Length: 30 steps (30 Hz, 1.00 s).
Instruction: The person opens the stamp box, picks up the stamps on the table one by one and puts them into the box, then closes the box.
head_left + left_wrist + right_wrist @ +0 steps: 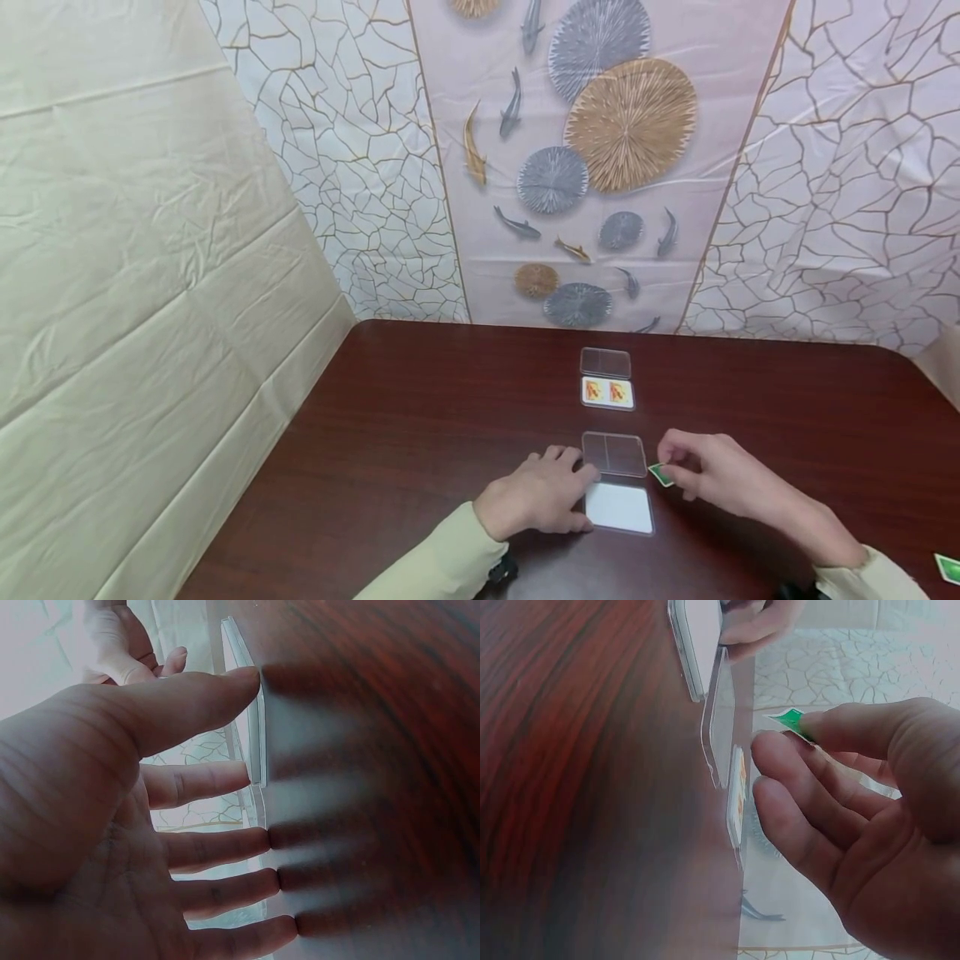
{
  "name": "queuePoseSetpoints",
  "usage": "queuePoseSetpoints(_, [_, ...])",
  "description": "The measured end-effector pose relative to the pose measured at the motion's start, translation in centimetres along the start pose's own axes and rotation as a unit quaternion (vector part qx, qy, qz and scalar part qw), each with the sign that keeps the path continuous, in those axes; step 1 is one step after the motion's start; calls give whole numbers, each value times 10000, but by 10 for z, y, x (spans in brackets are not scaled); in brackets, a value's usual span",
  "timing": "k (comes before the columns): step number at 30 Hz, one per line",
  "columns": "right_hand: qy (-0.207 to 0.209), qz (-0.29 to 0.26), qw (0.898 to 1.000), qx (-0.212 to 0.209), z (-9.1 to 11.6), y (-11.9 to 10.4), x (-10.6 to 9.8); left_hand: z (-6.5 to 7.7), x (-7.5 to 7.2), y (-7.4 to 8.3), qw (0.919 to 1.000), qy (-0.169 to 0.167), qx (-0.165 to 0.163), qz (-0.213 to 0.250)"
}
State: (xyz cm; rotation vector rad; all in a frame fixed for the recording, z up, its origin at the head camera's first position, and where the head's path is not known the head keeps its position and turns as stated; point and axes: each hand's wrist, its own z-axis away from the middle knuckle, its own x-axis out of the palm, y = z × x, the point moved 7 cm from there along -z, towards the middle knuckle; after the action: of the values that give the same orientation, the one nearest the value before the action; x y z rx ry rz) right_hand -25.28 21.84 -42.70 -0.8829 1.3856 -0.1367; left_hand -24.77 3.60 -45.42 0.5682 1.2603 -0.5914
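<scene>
Nearest me on the table lies a hinged clear plastic case, its transparent lid (613, 455) folded back and its white-filled base (619, 508) flat. My left hand (542, 493) rests at the left side of this case, fingers spread. In the left wrist view the thumb touches the base's edge and several fingertips meet the table. My right hand (723, 477) pinches a small green card with a white border (662, 475) between thumb and fingers, just right of the case. In the right wrist view the green card (793, 722) is held above the table, partly hidden by the thumb.
Farther back lies a second case with a clear lid (605, 362) and a base (607, 392) bearing two orange-and-yellow pictures. Another green card (948, 568) lies at the right edge of view. The dark wooden table (420, 400) ends at a patterned cloth backdrop.
</scene>
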Motion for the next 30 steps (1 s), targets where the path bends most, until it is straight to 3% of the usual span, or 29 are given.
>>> queuePoseSetpoints(13, [764,697,9906,-898,-2,-23,7,-1,1,0,10000,55,-8,-41])
queuePoseSetpoints(30, [-126,104,9993,-334,-9,-26,26,-3,2,-1,10000,18,-42,-10])
